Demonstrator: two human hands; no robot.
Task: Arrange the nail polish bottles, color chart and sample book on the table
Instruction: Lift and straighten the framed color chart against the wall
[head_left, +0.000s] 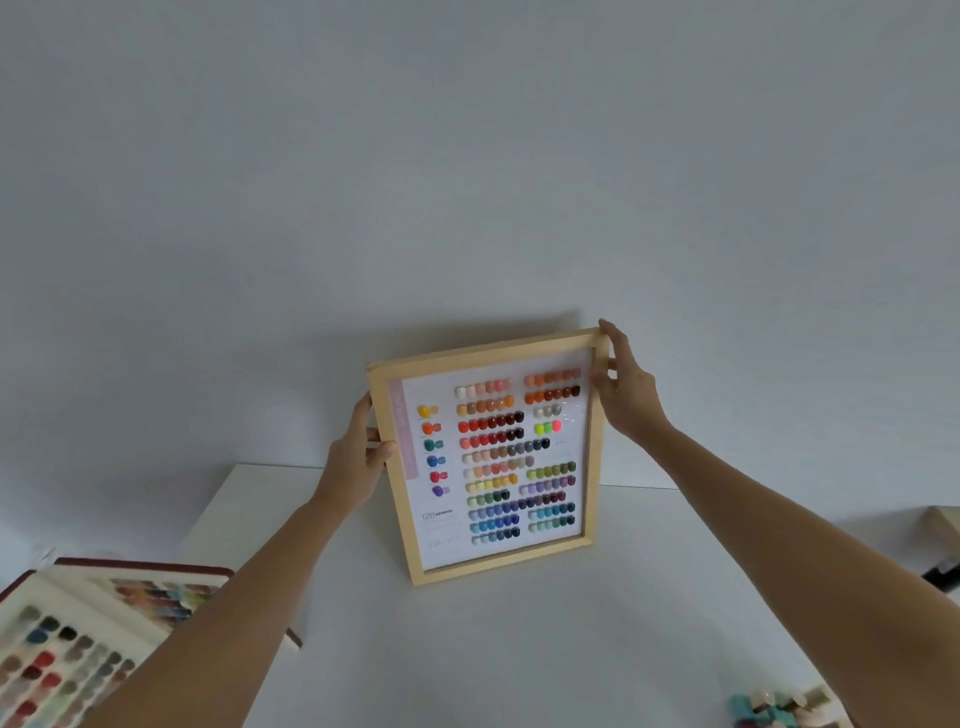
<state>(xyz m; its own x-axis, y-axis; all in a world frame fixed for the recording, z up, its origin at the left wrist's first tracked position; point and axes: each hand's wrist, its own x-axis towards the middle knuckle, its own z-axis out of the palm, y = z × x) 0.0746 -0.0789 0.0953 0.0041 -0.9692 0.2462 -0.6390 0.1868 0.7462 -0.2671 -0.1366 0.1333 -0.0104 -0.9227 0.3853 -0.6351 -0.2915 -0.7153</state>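
The color chart (493, 457), a light wooden frame filled with rows of painted nail swatches, stands tilted on the white table (519, 649) with its lower edge on the surface, close to the wall. My left hand (358, 457) grips its left side at mid height. My right hand (623, 389) holds the top right corner. The open sample book (78, 634), with a dark red cover and pages of swatches, lies at the lower left, partly under my left forearm. Several nail polish bottles (774, 712) show at the bottom right edge, mostly cut off.
A plain white wall (467, 182) rises right behind the table's far edge. At the far right, a beige box (943, 525) and a dark object (943, 574) sit beyond the table's side. A pale round shape shows at the left near the book.
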